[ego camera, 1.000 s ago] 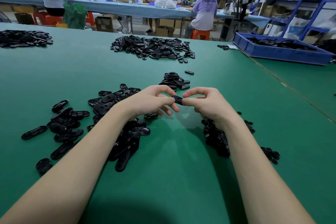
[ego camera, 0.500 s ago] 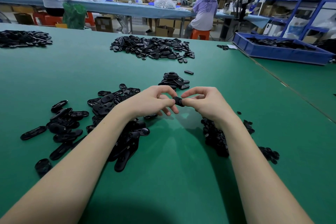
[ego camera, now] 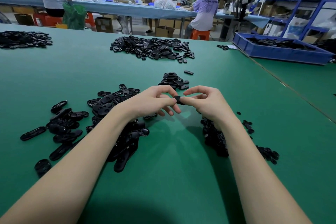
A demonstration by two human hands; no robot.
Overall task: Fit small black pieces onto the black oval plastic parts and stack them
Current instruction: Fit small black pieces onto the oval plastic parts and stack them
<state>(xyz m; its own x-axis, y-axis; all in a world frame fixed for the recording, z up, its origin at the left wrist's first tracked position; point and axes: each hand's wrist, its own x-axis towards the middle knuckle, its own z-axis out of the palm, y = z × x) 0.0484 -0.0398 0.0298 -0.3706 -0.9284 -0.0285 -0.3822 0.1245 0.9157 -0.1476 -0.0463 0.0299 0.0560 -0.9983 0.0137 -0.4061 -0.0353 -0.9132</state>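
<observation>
Green felt-covered surface (ego camera: 172, 178) fills my view. Loose black oval plastic parts (ego camera: 101, 125) are piled under and beside my left forearm, a heap of small black pieces (ego camera: 214, 138) sits under my right wrist, and a low stack of finished oval parts (ego camera: 172, 81) lies just beyond my hands. Left hand (ego camera: 151, 103) and right hand (ego camera: 205, 103) meet above the surface between the piles. Each grip is a fingertip pinch on opposite ends of one black plastic part (ego camera: 179, 100), other fingers loosely curled. I can't tell whether that's an oval with a piece already on it; fingers cover most of it. My read: I'm mid-fit. To do it well, I'd steady the part with the left pinch, square the small piece to its seat with the right thumb, press straight, not at an angle, and feel for the seat before letting go, then place it flat on the far stack. The held part looks matte black, thin, rounded at the end, rigid; small enough to slip, so the pinch wants to stay close to the joint.
</observation>
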